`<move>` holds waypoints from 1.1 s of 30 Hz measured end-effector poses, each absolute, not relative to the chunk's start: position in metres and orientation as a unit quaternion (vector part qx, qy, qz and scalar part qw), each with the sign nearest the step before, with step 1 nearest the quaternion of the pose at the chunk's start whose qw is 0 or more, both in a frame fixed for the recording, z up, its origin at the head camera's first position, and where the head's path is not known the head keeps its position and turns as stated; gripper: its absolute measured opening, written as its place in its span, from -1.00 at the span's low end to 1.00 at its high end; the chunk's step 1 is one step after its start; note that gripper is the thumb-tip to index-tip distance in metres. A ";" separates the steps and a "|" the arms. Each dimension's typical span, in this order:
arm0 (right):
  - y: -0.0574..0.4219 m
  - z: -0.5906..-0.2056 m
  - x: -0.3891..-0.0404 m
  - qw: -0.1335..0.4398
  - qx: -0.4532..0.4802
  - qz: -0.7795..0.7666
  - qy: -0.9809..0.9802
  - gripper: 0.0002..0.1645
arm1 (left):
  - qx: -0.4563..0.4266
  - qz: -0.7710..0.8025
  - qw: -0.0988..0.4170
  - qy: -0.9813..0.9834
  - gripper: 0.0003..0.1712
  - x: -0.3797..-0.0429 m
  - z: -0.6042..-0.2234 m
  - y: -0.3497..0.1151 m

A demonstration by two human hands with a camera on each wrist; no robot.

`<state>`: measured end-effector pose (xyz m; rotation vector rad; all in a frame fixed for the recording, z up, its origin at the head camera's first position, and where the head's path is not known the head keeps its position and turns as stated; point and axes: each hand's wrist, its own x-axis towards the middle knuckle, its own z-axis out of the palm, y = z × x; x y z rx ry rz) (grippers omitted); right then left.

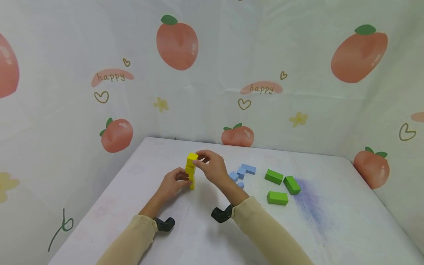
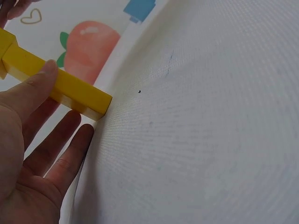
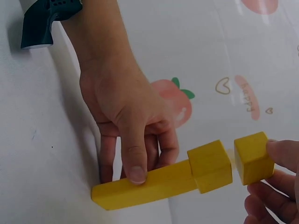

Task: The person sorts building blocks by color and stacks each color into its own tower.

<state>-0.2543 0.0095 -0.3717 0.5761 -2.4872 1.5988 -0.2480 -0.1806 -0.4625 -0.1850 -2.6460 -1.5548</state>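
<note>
A long yellow block [image 3: 163, 185] stands upright on the table, a second yellow block [image 3: 210, 167] on its top end. With thumb and fingers, my left hand [image 1: 171, 183] holds the long block from the left, above its foot. My right hand [image 1: 213, 168] pinches a third yellow block [image 3: 254, 158] between thumb and fingers, right over the stack. A narrow gap shows between it and the second block in the right wrist view. In the left wrist view, the long block [image 2: 79, 95] lies between thumb and fingers, its lower end at the white surface.
Several light blue blocks [image 1: 248, 169] lie right of my right hand, partly behind that forearm. Farther right are three green blocks [image 1: 277, 198]. A purple-blue stain [image 1: 311, 202] marks the white table [image 1: 251, 235]. A printed curtain [image 1: 205, 92] hangs behind the table.
</note>
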 end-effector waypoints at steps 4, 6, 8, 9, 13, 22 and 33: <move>0.007 -0.371 -0.255 0.055 0.187 0.524 -0.829 -0.67 | -0.064 -0.507 0.035 -0.859 -0.66 -0.247 -0.462 -0.181; 0.006 -0.371 -0.255 0.053 0.189 0.521 -0.831 -0.67 | -0.068 -0.508 0.037 -0.858 -0.66 -0.248 -0.463 -0.181; 0.005 -0.371 -0.254 0.052 0.192 0.518 -0.832 -0.67 | -0.068 -0.507 0.038 -0.858 -0.66 -0.248 -0.463 -0.181; 0.005 -0.371 -0.254 0.051 0.192 0.516 -0.833 -0.67 | -0.068 -0.508 0.038 -0.858 -0.66 -0.248 -0.463 -0.181; 0.003 -0.371 -0.252 0.048 0.189 0.508 -0.839 -0.66 | -0.067 -0.509 0.037 -0.857 -0.66 -0.248 -0.463 -0.182; 0.003 -0.372 -0.252 0.048 0.191 0.501 -0.842 -0.62 | -0.064 -0.509 0.034 -0.858 -0.67 -0.248 -0.463 -0.182; 0.005 -0.374 -0.252 0.038 0.190 0.505 -0.841 -0.53 | -0.060 -0.508 0.028 -0.859 -0.66 -0.248 -0.462 -0.182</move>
